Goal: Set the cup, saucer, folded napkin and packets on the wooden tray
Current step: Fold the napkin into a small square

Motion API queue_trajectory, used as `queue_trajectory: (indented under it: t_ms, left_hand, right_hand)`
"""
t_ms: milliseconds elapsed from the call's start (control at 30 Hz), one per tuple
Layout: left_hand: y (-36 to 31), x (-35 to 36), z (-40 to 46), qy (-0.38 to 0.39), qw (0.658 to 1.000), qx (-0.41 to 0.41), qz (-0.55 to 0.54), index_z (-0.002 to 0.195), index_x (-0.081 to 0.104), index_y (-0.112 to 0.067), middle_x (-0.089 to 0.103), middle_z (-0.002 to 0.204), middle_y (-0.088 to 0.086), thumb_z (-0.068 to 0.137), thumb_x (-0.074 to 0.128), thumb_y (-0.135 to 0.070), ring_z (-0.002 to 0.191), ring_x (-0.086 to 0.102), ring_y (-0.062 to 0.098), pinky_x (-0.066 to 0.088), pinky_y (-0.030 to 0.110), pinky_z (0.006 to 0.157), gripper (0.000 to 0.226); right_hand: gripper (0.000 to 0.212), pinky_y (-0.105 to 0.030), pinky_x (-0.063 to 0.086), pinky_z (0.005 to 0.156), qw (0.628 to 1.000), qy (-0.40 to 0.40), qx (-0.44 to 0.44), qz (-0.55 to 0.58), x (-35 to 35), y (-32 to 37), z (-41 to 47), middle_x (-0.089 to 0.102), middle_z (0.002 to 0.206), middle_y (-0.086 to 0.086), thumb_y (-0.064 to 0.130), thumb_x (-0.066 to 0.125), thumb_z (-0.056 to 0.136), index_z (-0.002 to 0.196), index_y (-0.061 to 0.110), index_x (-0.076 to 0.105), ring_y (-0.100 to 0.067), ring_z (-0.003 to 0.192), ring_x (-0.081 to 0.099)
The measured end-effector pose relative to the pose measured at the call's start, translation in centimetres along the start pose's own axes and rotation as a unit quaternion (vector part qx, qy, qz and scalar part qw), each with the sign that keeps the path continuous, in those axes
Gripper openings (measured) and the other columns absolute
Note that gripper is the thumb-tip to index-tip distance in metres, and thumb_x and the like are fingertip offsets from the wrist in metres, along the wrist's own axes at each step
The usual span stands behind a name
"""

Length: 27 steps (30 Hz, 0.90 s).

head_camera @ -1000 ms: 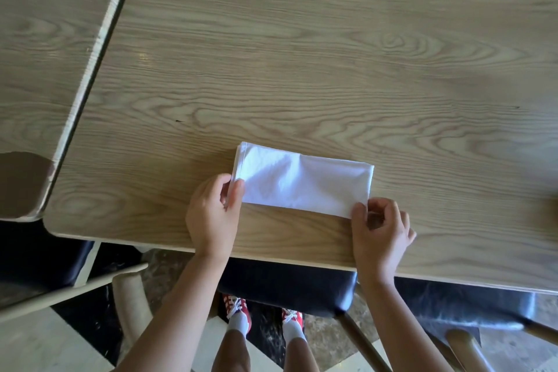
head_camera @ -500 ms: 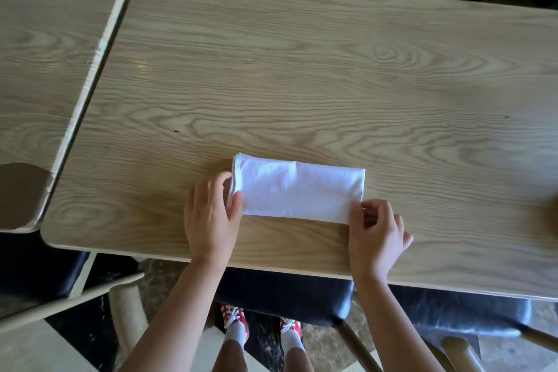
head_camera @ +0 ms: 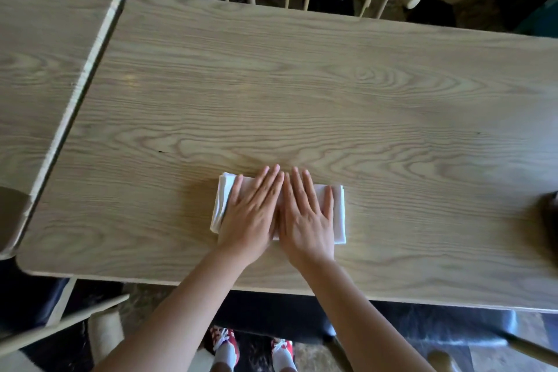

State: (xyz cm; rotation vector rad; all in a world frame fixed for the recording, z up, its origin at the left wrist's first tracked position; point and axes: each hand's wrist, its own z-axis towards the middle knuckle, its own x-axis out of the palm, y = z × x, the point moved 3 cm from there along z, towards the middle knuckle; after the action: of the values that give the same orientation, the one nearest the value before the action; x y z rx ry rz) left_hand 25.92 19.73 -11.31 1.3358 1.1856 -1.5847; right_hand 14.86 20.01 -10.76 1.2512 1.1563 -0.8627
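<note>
White folded napkin (head_camera: 338,211) sits near the front edge of the light wood table (head_camera: 302,84), pretty much pinned flat. Left hand (head_camera: 250,214) and right hand (head_camera: 305,217) are both laid palm-down on it, fingers straight and together, the two hands touching side by side. Only the napkin's left and right ends poke out from under them.
</note>
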Motion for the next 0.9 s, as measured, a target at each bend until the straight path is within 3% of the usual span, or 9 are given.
queue_trajectory:
  t_ms: [133,233,333,467,600,700,900]
  left_hand:
    - [-0.1,-0.2,0.2,0.011,1.0,0.003,0.016,0.144,0.028,-0.01,0.024,0.153,0.002,0.09,0.033,-0.024,0.141,0.021,0.015,0.014,0.045,0.113,0.056]
    - [0.5,-0.4,0.3,0.005,0.999,0.022,0.03,0.144,0.028,-0.013,0.024,0.152,0.0,0.091,0.032,-0.024,0.14,0.025,0.013,0.019,0.042,0.112,0.055]
    - [1.1,-0.8,0.2,0.003,0.998,0.034,0.047,0.144,0.029,-0.014,0.025,0.153,0.003,0.091,0.031,-0.028,0.139,0.027,0.014,0.02,0.044,0.112,0.055]
    - [2.4,-1.3,-1.0,-0.007,0.997,-0.028,0.07,0.143,0.031,-0.009,0.029,0.151,0.009,0.091,0.031,-0.033,0.139,0.029,0.018,0.019,0.055,0.112,0.057]
    - [4.2,-1.7,-2.3,-0.009,0.997,-0.047,0.061,0.144,0.027,-0.006,0.026,0.152,0.008,0.093,0.025,-0.031,0.14,0.021,0.017,0.019,0.048,0.112,0.057]
    - [4.6,-1.7,-2.0,0.001,0.998,-0.024,0.049,0.143,0.028,-0.005,0.026,0.152,0.008,0.092,0.024,-0.029,0.141,0.019,0.017,0.02,0.046,0.111,0.056]
    - [6.3,-2.1,0.8,0.04,0.99,0.102,0.086,0.146,0.021,-0.011,0.024,0.154,0.004,0.095,0.019,-0.032,0.142,0.016,0.014,0.015,0.049,0.112,0.055]
  right_hand:
    - [0.054,-0.055,0.029,0.108,1.0,-0.003,-0.006,-0.022,0.1,0.0,0.0,0.032,0.15,-0.004,0.031,0.027,0.092,0.143,0.014,0.028,-0.019,0.14,0.022]
    - [0.057,-0.05,0.016,0.11,0.998,-0.001,-0.051,-0.03,-0.4,-0.7,0.1,0.031,0.15,-0.004,0.035,0.029,0.091,0.144,0.015,0.026,-0.017,0.14,0.022]
    - [0.063,-0.048,0.012,0.111,0.994,0.011,-0.093,-0.049,-1.1,-3.0,0.0,0.029,0.151,-0.006,0.037,0.036,0.085,0.144,0.018,0.027,-0.016,0.14,0.022]
    - [0.069,-0.05,0.009,0.112,0.995,0.029,-0.07,-0.068,-1.8,-6.0,-0.5,0.021,0.154,-0.005,0.04,0.037,0.083,0.146,0.019,0.019,-0.014,0.141,0.015]
    - [0.068,-0.051,0.01,0.112,0.994,0.034,-0.069,-0.071,-2.0,-6.4,-0.7,0.021,0.154,-0.006,0.039,0.035,0.084,0.146,0.017,0.018,-0.016,0.142,0.016]
    - [0.065,-0.052,0.011,0.111,0.995,0.034,-0.064,-0.075,-2.1,-6.3,-0.9,0.024,0.153,-0.007,0.039,0.033,0.086,0.145,0.016,0.023,-0.018,0.141,0.02]
    - [0.066,-0.055,0.013,0.109,0.996,0.027,-0.019,-0.083,-1.6,-6.0,-3.7,0.027,0.151,-0.012,0.039,0.032,0.085,0.144,0.01,0.025,-0.021,0.14,0.02]
